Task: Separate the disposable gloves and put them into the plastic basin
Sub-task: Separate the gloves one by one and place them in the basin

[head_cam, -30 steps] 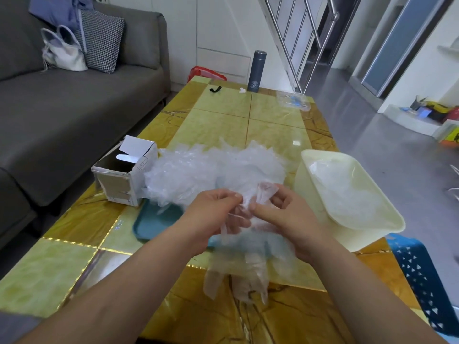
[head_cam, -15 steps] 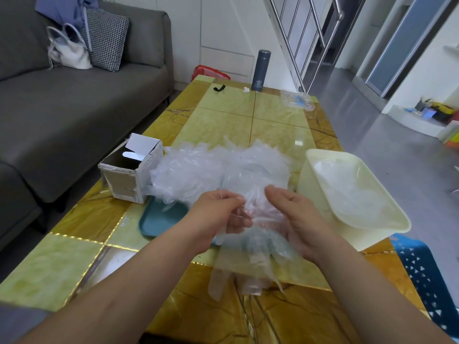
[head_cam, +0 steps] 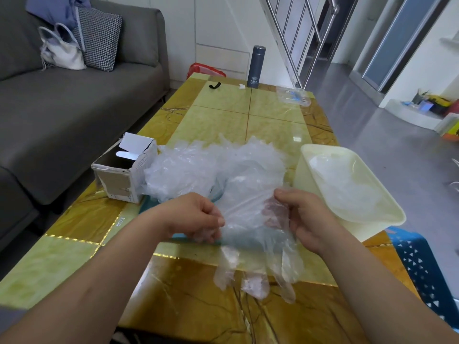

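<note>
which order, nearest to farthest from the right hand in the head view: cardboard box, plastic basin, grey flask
From the right hand:
1. plastic basin, just beside it on the right.
2. cardboard box, over on the left side.
3. grey flask, at the far end, ahead.

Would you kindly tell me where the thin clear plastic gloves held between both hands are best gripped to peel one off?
Pinch the top layer at the open cuff edge, from either side, as the left hand and right hand do. The clear plastic gloves hang with finger ends down toward the person, so the cuff is the flat, spread edge where layers probably part easily.
</note>
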`<state>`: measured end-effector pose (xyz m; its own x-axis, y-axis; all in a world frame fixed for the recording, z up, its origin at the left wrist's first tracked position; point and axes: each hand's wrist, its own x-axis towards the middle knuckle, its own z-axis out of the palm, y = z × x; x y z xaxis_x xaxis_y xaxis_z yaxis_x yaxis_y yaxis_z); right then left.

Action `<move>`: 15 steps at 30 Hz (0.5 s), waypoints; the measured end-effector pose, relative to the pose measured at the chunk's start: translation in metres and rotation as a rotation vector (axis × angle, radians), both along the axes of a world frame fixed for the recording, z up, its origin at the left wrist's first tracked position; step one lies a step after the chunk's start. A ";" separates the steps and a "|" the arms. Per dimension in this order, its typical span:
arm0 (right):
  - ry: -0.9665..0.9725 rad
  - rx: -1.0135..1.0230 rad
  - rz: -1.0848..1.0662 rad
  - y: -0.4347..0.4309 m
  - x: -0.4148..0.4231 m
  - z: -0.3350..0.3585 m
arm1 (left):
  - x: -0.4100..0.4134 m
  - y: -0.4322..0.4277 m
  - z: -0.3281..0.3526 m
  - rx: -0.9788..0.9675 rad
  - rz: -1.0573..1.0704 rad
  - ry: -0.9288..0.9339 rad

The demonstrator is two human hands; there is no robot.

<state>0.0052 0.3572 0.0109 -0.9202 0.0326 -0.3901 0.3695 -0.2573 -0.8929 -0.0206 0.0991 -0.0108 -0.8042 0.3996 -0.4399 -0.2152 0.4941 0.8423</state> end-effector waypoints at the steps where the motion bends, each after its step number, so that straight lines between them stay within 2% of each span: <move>1: 0.012 -0.018 0.016 0.001 0.001 0.002 | 0.000 -0.004 0.000 -0.060 -0.034 0.024; 4: 0.045 -0.065 0.117 0.002 0.006 0.008 | -0.001 -0.003 0.000 -0.070 0.004 0.086; 11: 0.174 -0.072 0.317 -0.003 0.012 0.015 | 0.002 0.013 0.009 0.267 0.069 0.089; 15: 0.177 -0.056 0.300 -0.002 0.011 0.013 | 0.004 0.014 0.012 0.404 -0.009 0.035</move>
